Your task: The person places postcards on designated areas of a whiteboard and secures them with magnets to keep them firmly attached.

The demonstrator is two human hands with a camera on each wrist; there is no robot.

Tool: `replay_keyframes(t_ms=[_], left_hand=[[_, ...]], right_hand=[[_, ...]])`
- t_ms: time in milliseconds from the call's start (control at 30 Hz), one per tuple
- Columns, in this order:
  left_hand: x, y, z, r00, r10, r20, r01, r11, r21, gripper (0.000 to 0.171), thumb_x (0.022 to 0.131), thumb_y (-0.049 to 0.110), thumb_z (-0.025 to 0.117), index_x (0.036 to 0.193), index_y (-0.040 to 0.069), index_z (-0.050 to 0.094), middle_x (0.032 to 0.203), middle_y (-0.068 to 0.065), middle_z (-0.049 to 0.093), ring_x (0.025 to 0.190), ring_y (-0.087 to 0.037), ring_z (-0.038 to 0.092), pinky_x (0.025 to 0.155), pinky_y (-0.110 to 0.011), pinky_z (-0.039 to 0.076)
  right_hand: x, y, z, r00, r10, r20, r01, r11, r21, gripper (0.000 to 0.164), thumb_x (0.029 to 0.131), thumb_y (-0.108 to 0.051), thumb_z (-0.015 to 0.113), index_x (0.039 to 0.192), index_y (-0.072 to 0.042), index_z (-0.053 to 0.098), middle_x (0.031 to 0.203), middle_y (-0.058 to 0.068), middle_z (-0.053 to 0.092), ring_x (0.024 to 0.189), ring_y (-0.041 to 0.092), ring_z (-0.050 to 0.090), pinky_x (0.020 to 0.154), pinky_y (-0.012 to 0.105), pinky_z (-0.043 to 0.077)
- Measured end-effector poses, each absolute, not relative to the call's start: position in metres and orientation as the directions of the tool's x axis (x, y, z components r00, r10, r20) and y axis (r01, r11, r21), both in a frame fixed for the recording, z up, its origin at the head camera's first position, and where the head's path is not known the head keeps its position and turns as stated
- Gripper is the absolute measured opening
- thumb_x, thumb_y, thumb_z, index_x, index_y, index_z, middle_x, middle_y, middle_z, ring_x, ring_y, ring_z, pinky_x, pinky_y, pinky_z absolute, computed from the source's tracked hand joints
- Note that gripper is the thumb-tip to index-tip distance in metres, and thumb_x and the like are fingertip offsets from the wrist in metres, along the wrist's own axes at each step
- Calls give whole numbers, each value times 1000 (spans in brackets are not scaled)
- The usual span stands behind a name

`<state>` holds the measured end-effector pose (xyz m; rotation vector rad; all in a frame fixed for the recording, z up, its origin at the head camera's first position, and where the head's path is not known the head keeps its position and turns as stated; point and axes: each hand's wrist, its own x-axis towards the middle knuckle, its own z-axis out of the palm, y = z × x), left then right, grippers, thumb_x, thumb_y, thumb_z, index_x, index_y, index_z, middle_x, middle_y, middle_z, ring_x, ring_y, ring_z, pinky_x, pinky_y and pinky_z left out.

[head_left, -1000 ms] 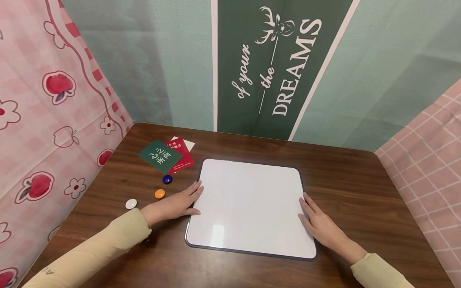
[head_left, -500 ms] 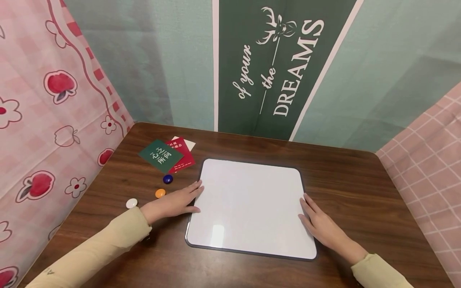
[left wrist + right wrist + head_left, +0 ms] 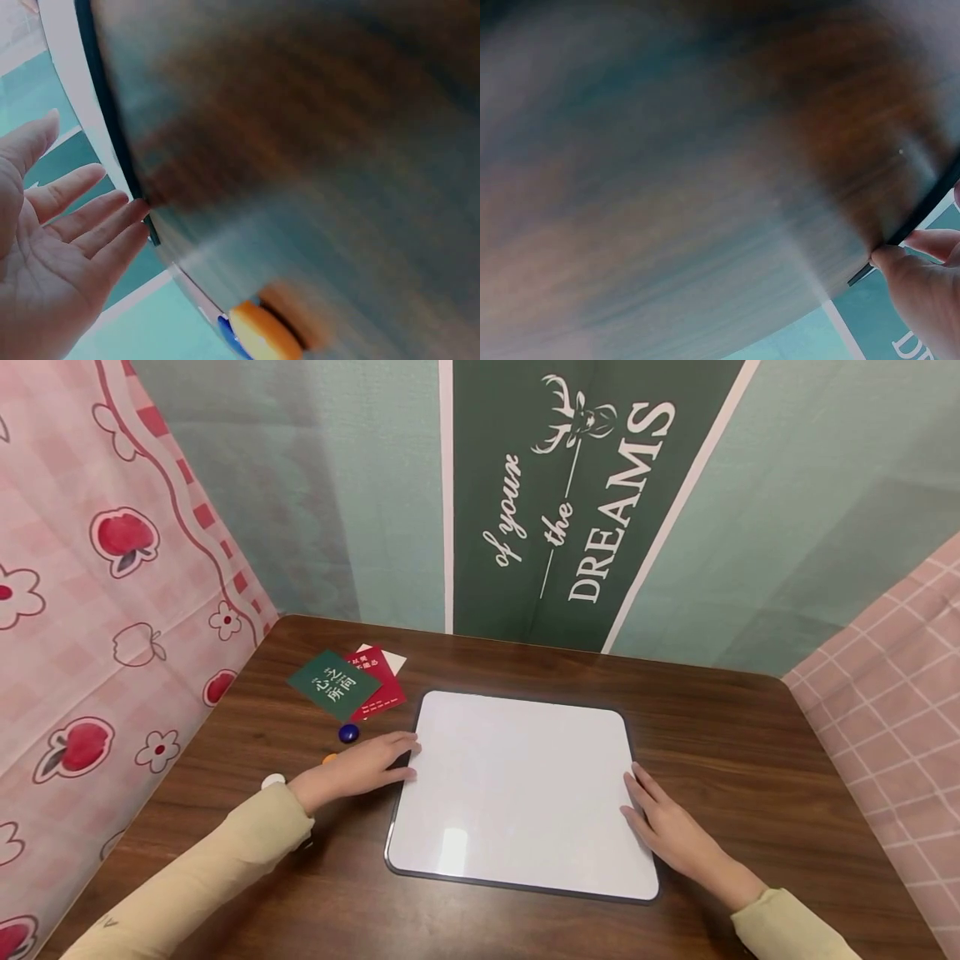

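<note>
A white board with rounded corners and a dark rim [image 3: 517,793] lies flat on the wooden table. At its left edge is my left hand [image 3: 360,766], fingers extended and slightly spread, fingertips and thumb overlapping the rim. The left wrist view shows the palm [image 3: 56,277] facing the camera, with nothing gripped and the fingertips right at the dark edge. My right hand [image 3: 671,831] rests on the board's right edge, its fingers mostly straight. In the right wrist view, fingertips [image 3: 889,257] touch the dark rim, while the rest of that hand is cut off.
Left of the board lie a blue button-like disc [image 3: 348,732], an orange one [image 3: 330,759] and a white one [image 3: 273,779], the last two partly hidden by my left arm. Green [image 3: 333,685] and red cards [image 3: 381,681] overlap behind them. Cloth hangs around the brown table [image 3: 720,727].
My left hand has shifted slightly back and up along the board's left edge, its thumb higher, and now covers more of the orange and white discs. The right hand and board stay put.
</note>
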<state>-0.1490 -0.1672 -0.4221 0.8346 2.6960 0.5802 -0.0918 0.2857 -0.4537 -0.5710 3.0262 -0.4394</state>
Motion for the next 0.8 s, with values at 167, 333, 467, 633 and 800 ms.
replay_keyframes(t_ms=[167,333,467,633,800], left_hand=[[-155,-168,-418,-807,584,-87,493,748,444,43,86,28,64,121,4,56,120,-14,57,113,-27,54,90,-40,46],[-161,-172,-414,-819,570,-64,483,745,460,40,85,27,66,118,4,59,114,-11,61,108,-25,58,87,-39,48],[-166,-175,-411,-837,544,-59,458,756,468,41,83,26,69,116,4,60,111,-11,62,106,-26,58,87,-40,48],[-172,-183,-406,-861,505,-61,418,772,478,42,82,24,70,116,3,60,112,-12,62,105,-27,58,88,-42,47],[-179,-192,-404,-873,488,-23,413,763,498,39,83,20,68,115,0,59,109,-13,63,101,-28,58,86,-43,48]], right_hand=[[-92,285,-452,-934,-358,12,-347,895,-280,55,93,-24,55,135,7,38,144,27,27,124,43,38,93,52,38],[-92,286,-453,-931,-364,15,-353,891,-285,56,92,-23,56,135,8,38,143,27,27,124,44,38,93,53,38],[-93,286,-453,-930,-368,10,-355,890,-287,56,92,-23,56,135,7,38,143,27,27,124,44,38,93,52,38],[-93,286,-452,-928,-371,23,-362,888,-283,55,92,-23,57,134,8,39,143,28,28,123,44,39,92,52,38],[-94,286,-449,-929,-369,27,-361,888,-284,54,92,-22,57,134,8,39,142,28,29,123,43,40,92,52,39]])
